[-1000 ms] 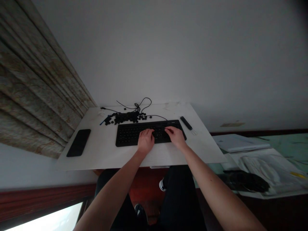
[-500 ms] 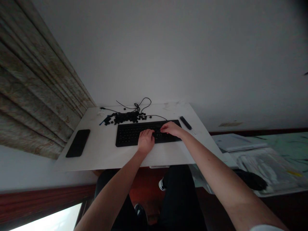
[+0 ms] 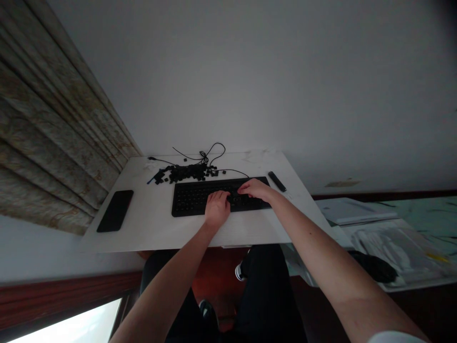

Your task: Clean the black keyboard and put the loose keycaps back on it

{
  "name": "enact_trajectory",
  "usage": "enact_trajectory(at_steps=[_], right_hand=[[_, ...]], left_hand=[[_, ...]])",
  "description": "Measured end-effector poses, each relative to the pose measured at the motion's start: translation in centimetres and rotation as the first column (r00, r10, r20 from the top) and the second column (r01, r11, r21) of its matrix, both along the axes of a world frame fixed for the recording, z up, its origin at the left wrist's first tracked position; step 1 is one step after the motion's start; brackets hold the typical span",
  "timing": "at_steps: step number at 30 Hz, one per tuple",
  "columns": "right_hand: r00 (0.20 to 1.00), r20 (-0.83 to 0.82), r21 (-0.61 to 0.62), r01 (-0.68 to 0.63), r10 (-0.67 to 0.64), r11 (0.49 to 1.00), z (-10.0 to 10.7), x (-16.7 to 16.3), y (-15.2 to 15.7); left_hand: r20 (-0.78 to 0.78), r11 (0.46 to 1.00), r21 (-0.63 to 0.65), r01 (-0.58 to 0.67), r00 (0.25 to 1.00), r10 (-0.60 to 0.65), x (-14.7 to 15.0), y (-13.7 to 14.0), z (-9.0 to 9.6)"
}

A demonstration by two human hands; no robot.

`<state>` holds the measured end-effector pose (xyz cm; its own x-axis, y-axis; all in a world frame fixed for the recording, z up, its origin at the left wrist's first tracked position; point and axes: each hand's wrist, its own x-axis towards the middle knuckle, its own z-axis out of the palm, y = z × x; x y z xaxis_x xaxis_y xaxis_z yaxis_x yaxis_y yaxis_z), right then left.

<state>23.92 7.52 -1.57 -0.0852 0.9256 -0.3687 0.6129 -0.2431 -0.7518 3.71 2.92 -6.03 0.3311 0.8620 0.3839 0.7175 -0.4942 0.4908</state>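
Pale wall closes off the far edge of your white table, and a patterned curtain hangs along its left side. Your black keyboard lies near the middle of the tabletop, with a bare strip between it and the table's near edge, just in front of your legs. Your left hand rests over the keyboard's middle, fingers bent down onto it; you cannot tell from this view whether they grip anything. Your right hand reaches over its right part, thumb and fingertips drawn together; whether a key sits between them is too small to tell. Behind the keyboard, a heap of loose keys and a looped cable take up the back left. To your left, a wide bare stretch separates the keyboard from a phone near the left edge. A dark handle lies just beyond the keyboard's right end, with bare tabletop between it and the right edge.
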Motion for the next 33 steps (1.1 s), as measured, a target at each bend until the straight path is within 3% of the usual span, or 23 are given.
enact_trajectory(at_steps=[8,22,33], right_hand=[[1.0,0.014,0.043,0.021,-0.022,0.999,-0.1,-0.4,-0.1],[0.994,0.074,0.012,0.083,-0.084,0.996,0.7,-1.3,-0.3],[0.985,0.166,0.064,0.028,-0.038,0.998,-0.1,-0.8,0.0]], left_hand=[[0.0,1.0,-0.004,0.002,1.0,-0.002,0.0,0.0,0.0],[-0.054,1.0,0.009,0.008,0.999,-0.008,0.1,0.0,0.1],[-0.199,0.987,0.048,0.152,0.97,-0.139,0.6,-0.3,-0.1]])
